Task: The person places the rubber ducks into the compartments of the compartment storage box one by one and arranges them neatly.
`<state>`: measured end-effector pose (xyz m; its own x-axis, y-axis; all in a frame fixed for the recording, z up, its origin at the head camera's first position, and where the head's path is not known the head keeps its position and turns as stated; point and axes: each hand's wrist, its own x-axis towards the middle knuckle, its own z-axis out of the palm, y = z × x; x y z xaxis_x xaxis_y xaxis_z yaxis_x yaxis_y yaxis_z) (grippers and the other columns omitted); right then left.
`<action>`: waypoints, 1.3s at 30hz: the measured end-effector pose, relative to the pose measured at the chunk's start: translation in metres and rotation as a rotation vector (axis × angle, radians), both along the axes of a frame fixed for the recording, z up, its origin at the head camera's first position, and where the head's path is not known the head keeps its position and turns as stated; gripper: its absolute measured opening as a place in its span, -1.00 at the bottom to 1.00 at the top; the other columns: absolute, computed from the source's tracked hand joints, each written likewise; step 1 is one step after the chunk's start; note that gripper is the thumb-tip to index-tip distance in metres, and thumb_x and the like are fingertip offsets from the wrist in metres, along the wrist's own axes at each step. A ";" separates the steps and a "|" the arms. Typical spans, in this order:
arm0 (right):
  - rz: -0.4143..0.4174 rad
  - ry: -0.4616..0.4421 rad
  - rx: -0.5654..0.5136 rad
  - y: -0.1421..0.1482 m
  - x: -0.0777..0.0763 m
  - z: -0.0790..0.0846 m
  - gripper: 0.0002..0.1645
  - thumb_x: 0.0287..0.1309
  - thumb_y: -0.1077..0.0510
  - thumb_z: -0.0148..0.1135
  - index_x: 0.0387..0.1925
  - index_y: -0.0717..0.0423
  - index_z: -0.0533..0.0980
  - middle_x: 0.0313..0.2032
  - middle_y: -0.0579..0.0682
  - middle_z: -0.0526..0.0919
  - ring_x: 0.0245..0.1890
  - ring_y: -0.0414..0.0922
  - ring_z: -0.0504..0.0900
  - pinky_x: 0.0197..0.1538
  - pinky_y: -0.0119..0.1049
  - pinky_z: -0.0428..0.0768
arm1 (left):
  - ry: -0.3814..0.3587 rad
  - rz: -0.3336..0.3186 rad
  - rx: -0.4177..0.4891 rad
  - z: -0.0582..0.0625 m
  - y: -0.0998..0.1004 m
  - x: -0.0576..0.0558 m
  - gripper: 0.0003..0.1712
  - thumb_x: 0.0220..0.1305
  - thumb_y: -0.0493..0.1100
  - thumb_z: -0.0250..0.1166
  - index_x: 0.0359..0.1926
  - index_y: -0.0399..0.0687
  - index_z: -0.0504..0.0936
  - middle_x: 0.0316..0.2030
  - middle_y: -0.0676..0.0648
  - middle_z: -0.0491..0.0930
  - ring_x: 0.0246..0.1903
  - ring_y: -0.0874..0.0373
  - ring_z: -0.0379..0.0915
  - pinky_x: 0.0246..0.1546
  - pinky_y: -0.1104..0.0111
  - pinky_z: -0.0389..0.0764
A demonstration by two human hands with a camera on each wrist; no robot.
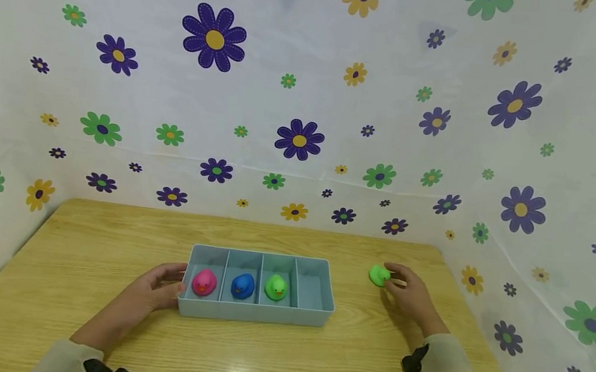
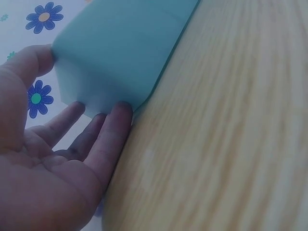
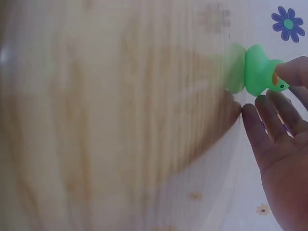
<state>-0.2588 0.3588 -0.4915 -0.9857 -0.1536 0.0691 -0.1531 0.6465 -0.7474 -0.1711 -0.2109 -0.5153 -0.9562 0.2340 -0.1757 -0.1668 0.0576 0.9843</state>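
Note:
A pale blue tray (image 1: 256, 313) with several compartments sits mid-table in the head view. From the left, it holds a pink rubber duck (image 1: 204, 283), a blue rubber duck (image 1: 243, 286) and a green rubber duck (image 1: 276, 288); the rightmost compartment is bare. My left hand (image 1: 156, 286) touches the tray's left end, thumb at one corner and nearly straight fingertips against the wall (image 2: 120, 53). To the right, my right hand (image 1: 411, 294) has thumb and fingers around the head of another green duck (image 3: 257, 72), whose base meets the tabletop.
The wooden table (image 1: 278, 362) carries the tray and the separate duck. A white cloth (image 1: 263, 102) printed with flowers rises behind the table and along both sides. Each wrist wears a black camera (image 1: 413, 362) on its sleeve.

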 end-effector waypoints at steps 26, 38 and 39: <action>-0.071 -0.033 0.138 -0.012 -0.001 0.007 -0.48 0.46 0.03 0.26 0.29 0.24 0.53 0.09 0.22 0.67 0.15 0.23 0.57 0.13 0.15 0.61 | -0.005 0.016 -0.020 0.000 0.000 0.003 -0.26 0.52 -0.02 0.26 0.54 -0.17 0.21 0.44 -0.32 0.27 0.36 -0.20 0.34 0.15 0.23 0.67; -0.078 -0.046 0.149 -0.012 0.002 0.007 -0.40 0.51 -0.03 0.18 0.36 0.28 0.47 0.19 0.30 0.62 0.23 0.29 0.52 0.23 0.25 0.54 | 0.012 -0.002 -0.020 0.002 0.001 0.001 -0.24 0.53 -0.03 0.24 0.56 -0.20 0.17 0.47 -0.34 0.24 0.37 -0.21 0.33 0.16 0.19 0.67; -0.082 -0.047 0.154 -0.012 0.002 0.007 -0.41 0.51 -0.03 0.18 0.35 0.28 0.47 0.19 0.30 0.62 0.23 0.29 0.53 0.23 0.25 0.54 | 0.010 -0.003 -0.023 0.002 0.001 0.002 -0.24 0.53 -0.02 0.24 0.56 -0.20 0.17 0.47 -0.35 0.24 0.37 -0.21 0.33 0.16 0.19 0.67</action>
<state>-0.2569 0.3465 -0.4842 -0.9970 -0.0774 0.0049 -0.0624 0.7627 -0.6437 -0.1695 -0.2103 -0.5136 -0.9574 0.2326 -0.1710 -0.1564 0.0802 0.9844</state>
